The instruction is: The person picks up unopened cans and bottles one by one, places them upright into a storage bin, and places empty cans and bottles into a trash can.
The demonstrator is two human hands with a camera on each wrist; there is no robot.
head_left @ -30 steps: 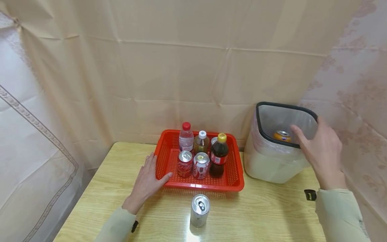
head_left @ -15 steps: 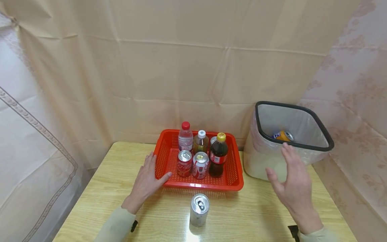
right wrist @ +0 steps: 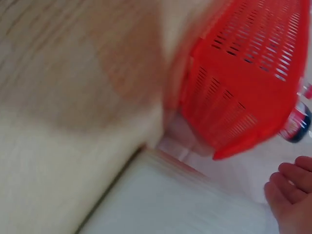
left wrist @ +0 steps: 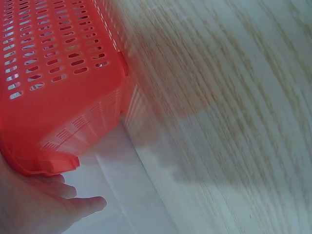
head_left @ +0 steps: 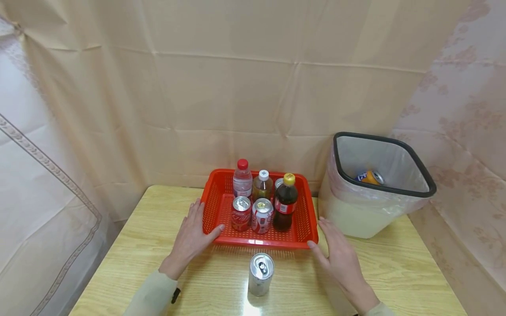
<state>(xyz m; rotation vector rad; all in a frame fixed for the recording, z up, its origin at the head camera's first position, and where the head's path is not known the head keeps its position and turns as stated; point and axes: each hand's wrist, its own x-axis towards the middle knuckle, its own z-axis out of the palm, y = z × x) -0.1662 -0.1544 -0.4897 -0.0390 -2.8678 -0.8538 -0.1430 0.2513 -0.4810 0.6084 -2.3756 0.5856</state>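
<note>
A red plastic basket (head_left: 213, 219) stands on the table, holding bottles and cans. My left hand (head_left: 192, 237) rests against its left side, fingers extended and thumb along the front rim. At the right front corner of the basket is my right hand (head_left: 337, 259), fingers fairly straight; whether it touches the rim is hard to tell. Inside are a red-capped bottle (head_left: 243, 180), a white-capped bottle (head_left: 262, 186), a yellow-capped cola bottle (head_left: 286, 204), a red can (head_left: 241, 215) and a white-and-red can (head_left: 262, 217). Another can (head_left: 279, 182) is mostly hidden behind the cola.
An opened silver can (head_left: 261, 274) stands upright in front of the basket. To the right is a lined trash bin (head_left: 356, 215) with a black rim and an orange can (head_left: 370, 177) inside. Curtains hang behind and beside the wooden table (head_left: 130, 254).
My right hand has come from the bin's rim leftward and down to the basket's right corner. The orange can in the bin has tipped onto its side. My left hand stays put.
</note>
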